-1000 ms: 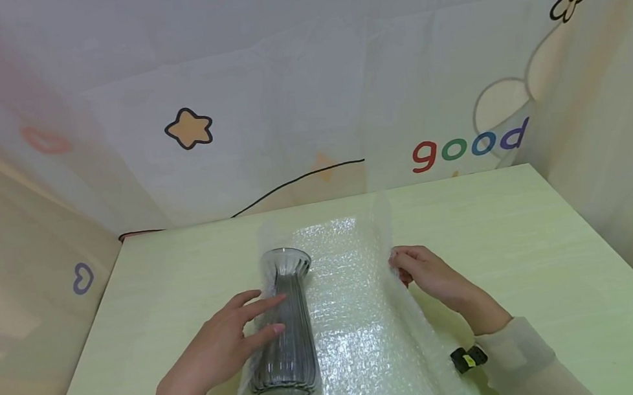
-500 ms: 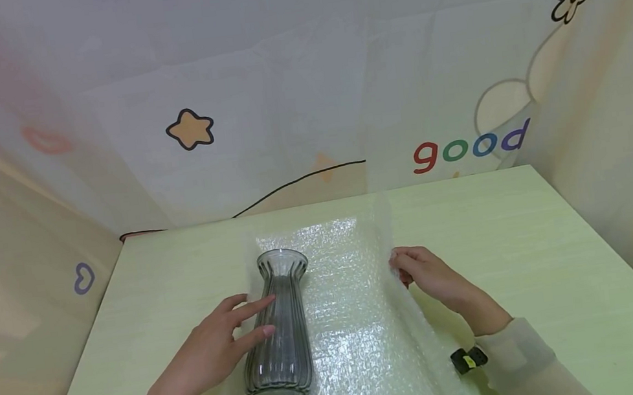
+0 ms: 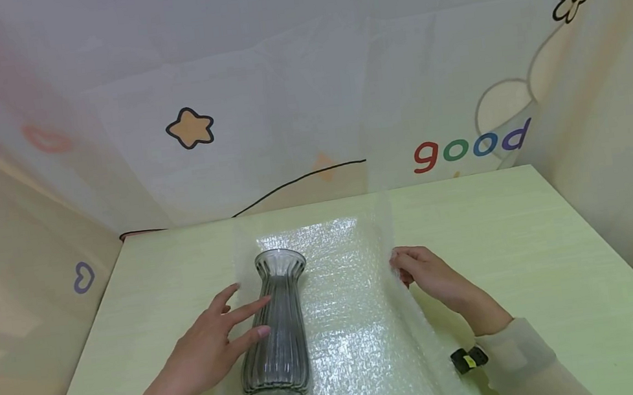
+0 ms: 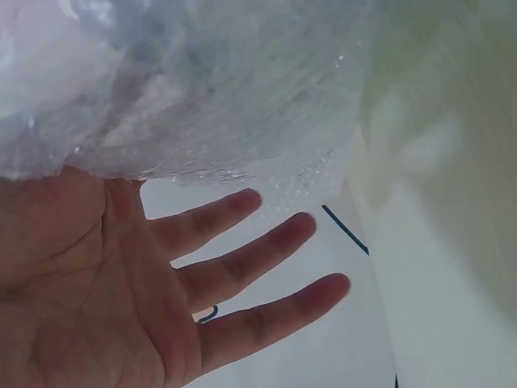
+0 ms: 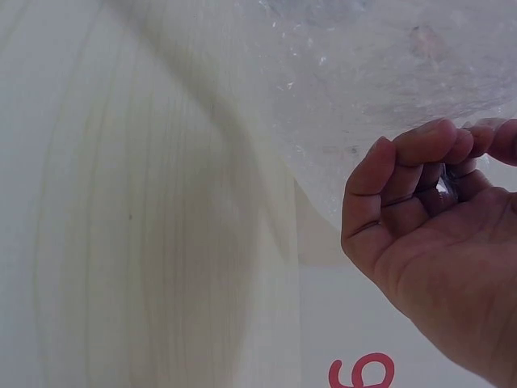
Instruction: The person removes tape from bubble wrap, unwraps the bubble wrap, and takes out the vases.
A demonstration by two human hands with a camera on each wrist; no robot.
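Note:
A grey ribbed glass vase (image 3: 284, 351) lies on a sheet of clear bubble wrap (image 3: 347, 292), its flared mouth toward the back. My left hand (image 3: 202, 350) rests its thumb and index finger on the vase's left side. In the left wrist view, the other fingers (image 4: 258, 323) reach out fairly straight and spread below the bubble wrap. My right hand (image 3: 428, 279) pinches the wrap's right edge, which is lifted off the table. Curled fingers (image 5: 367, 194) show in the right wrist view; the pinch itself is partly hidden there.
Under the wrap is a pale green table (image 3: 536, 276). A printed cloth backdrop (image 3: 284, 116) with a star and the word "good" stands behind it and along both sides. Black straps (image 3: 468, 359) sit at the wrists.
My left hand and the vase have shifted slightly left. The wrap's left edge has spread outward, and my left fingers have parted more. The right hand has stayed in place.

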